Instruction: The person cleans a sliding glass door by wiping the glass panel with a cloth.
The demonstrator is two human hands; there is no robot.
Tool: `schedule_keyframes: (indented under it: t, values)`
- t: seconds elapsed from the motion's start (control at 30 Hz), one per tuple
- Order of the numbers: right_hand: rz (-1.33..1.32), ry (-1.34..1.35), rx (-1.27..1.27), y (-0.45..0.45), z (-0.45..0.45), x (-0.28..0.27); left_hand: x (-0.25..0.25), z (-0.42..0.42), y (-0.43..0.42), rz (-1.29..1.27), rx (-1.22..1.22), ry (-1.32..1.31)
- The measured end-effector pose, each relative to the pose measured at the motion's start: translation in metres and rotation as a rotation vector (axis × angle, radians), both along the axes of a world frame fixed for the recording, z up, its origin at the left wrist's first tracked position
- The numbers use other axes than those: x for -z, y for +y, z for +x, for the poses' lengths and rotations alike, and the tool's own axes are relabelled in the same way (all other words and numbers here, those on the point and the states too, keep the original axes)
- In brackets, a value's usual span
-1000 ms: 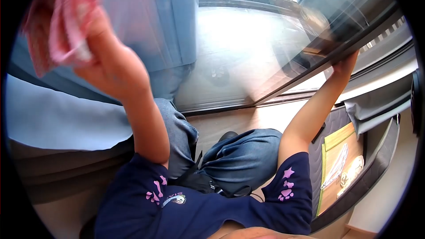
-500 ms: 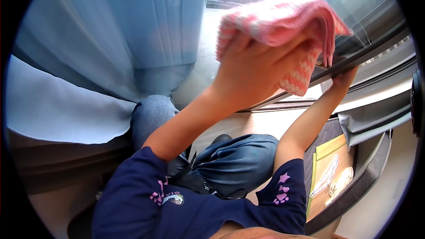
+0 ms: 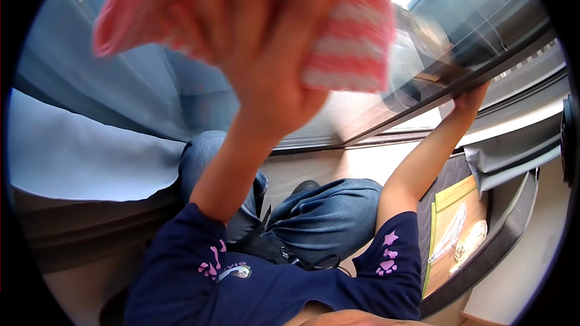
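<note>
My left hand [image 3: 260,54] is raised high in view, pressing a pink-and-white striped cloth [image 3: 353,42] with its fingers spread over the folds. The cloth is blurred and its upper part is cut off by the top of the view. Behind it stands a glass pane [image 3: 417,54] with reflections in it. At the right, my right hand [image 3: 468,95] grips the dark window frame [image 3: 435,104] along the pane's edge. Its fingertips are hidden by the frame.
Blue-grey curtains [image 3: 72,151] hang at the left. My bent knees in jeans [image 3: 326,211] are below the pane. At the lower right, an open dark padded bin [image 3: 513,241] holds a wooden board [image 3: 444,235] and white hangers or cords. A grey cloth [image 3: 513,160] hangs above it.
My left hand has swept the cloth left and upward, and the cloth now looks spread flatter. My right hand stays at the window frame.
</note>
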State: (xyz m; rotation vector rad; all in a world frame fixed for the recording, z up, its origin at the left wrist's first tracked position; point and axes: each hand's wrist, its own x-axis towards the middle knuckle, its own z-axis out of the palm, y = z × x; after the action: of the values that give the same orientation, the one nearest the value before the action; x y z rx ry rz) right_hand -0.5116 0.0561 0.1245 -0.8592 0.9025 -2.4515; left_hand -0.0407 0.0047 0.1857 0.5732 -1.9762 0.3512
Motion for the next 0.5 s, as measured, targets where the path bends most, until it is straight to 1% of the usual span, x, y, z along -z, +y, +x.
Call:
schedule_keyframes:
  t: [0.1,0.13,0.2,0.23,0.27,0.33,0.37,0.43,0.5]
  values:
    - [0.031,0.072,0.112,-0.004,0.117,-0.048,0.004,0.002,0.001,0.013,-0.04,-0.06]
    - [0.059,-0.037,0.138,-0.005,0.119,-0.051,0.005,-0.004,0.001,0.017,-0.005,0.076]
    - [0.162,0.215,0.152,0.004,0.076,-0.027,0.007,-0.021,-0.001,0.02,0.067,0.345]
    - [0.212,0.339,0.16,0.006,0.072,-0.023,0.008,-0.023,-0.003,0.006,0.071,0.348]
    - [0.208,0.361,0.158,0.006,0.066,-0.02,0.009,-0.023,-0.004,-0.008,0.075,0.351]
    - [0.201,0.402,0.157,0.003,0.083,-0.026,0.009,-0.022,-0.004,-0.027,0.078,0.345]
    - [0.2,0.402,0.157,0.008,-0.003,0.016,0.008,-0.022,-0.005,-0.033,0.076,0.345]
    - [0.193,0.22,-0.189,-0.003,-0.176,0.09,0.008,-0.022,-0.006,-0.045,0.073,0.345]
    - [0.179,0.033,-0.53,-0.028,-0.324,0.148,0.008,-0.021,-0.007,-0.055,0.066,0.338]
